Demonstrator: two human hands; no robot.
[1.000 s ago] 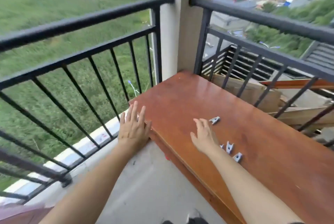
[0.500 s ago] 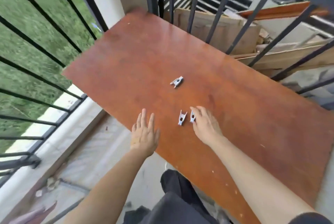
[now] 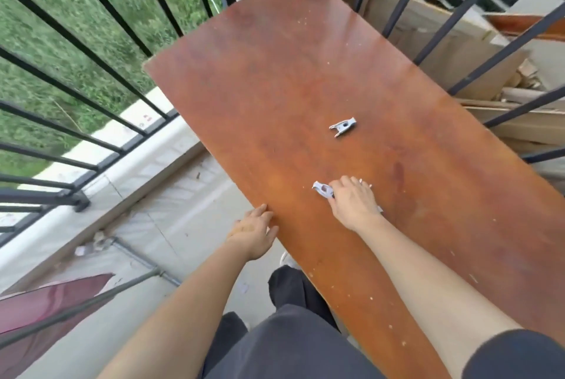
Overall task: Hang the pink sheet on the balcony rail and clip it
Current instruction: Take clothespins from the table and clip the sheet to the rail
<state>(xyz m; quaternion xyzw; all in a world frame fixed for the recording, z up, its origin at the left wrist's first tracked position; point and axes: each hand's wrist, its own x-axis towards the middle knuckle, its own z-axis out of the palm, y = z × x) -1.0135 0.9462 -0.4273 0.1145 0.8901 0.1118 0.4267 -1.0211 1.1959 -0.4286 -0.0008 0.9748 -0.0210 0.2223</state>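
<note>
Far left of table, low down: dark pink sheet (image 3: 46, 308), partly behind a bar of the rail (image 3: 91, 51). Not hung, not clipped, not in either hand. Cannot tell whether lying on the floor or draped.

At table's (image 3: 275, 72) near left edge: left hand (image 3: 252, 233), palm down, fingers pressed together and laid flat, tips touching the edge. Holding nothing.

On table, just right of that edge: near clip (image 3: 322, 189), touching the thumb side of right hand (image 3: 354, 204). Fingers curled down over the spot. Cannot tell whether pinching the clip or only resting on it. Sliver of a likely further clip (image 3: 380, 209) showing at the wrist side, mostly hidden.

Toward table's middle, apart from both hands: far clip (image 3: 343, 126), lying loose.

Right of table, beyond the bars: cardboard (image 3: 428, 36) and scrap timber.

Risks, as judged:
- Fumbled pickup. Small clips on a smooth top; liable to skid away under a hasty grab, off the near edge to the floor, or through the bars.
- Short count. Far clip easily left behind if only the near ones gathered; sheet then poorly secured.
- Hands overloaded. Clips held while lifting the sheet, likely to be dropped.
- Sheet over the rail before clipping: apt to slide or blow off into the grass beyond.
- Possible snag of the sheet on that low bar when lifted.
</note>
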